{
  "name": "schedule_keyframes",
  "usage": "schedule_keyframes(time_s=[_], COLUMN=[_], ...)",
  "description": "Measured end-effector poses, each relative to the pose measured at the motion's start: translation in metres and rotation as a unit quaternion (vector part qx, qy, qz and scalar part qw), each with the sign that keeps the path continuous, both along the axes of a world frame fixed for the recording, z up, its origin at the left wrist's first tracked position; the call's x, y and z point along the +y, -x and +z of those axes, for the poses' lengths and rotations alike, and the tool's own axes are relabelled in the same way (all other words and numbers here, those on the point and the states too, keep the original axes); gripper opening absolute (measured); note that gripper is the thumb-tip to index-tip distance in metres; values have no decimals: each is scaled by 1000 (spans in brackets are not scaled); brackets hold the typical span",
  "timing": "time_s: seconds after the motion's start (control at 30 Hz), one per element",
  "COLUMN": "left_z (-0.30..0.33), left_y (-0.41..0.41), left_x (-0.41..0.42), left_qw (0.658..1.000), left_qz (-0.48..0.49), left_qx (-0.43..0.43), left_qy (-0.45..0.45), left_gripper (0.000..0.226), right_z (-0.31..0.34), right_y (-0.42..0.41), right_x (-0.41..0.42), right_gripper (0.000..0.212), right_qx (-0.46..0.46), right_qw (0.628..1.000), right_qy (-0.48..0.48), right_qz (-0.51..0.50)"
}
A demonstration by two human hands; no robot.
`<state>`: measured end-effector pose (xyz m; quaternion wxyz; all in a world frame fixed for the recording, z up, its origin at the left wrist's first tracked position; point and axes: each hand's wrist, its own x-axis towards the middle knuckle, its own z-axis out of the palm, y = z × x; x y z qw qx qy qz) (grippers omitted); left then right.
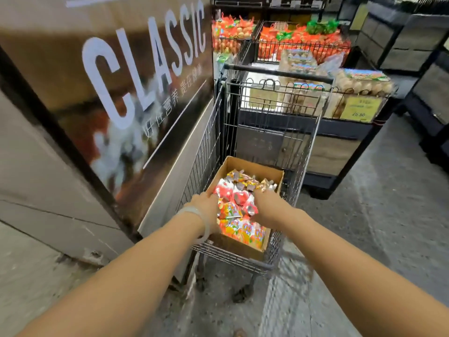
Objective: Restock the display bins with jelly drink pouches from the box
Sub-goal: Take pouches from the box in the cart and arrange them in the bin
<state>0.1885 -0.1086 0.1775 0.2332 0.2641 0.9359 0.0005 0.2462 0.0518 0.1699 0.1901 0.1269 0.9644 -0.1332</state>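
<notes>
An open cardboard box (252,167) sits inside a wire shopping cart (211,152) and is filled with several colourful jelly drink pouches (239,198). Both my hands reach down into the box. My left hand (206,203) is at the box's left side among red and orange pouches, its fingers hidden between them. My right hand (266,206) lies on the pouches at the right, fingers curled down around red pouches. Whether either hand has a firm hold on a pouch is unclear from this angle.
A big "CLASSIC" sign panel (136,76) stands close on the left. Beyond the cart are wire display bins (303,48) with orange netted goods and a stand of egg cartons (362,86) with a yellow price tag (359,109). Grey floor (379,215) opens to the right.
</notes>
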Motion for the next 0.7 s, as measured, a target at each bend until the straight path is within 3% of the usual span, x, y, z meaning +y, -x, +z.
schedule_keyframes(time_s=[0.33,0.57,0.7], left_z=[-87,-208,-271], left_y=[116,176,195], left_x=[74,99,105], left_qw=[996,985,980], left_qz=[-49,-65,-57], left_qx=[-44,-123,-153], left_qy=[60,106,114], left_gripper=[76,84,76], right_z=[-94,-217,-287], right_y=[95,131,130], right_x=[57,79,79], right_gripper=[67,67,66], right_qx=[-91,-165,-186], right_qw=[994,970,931], right_qy=[39,100,178], right_qz=[-39,-145,-260])
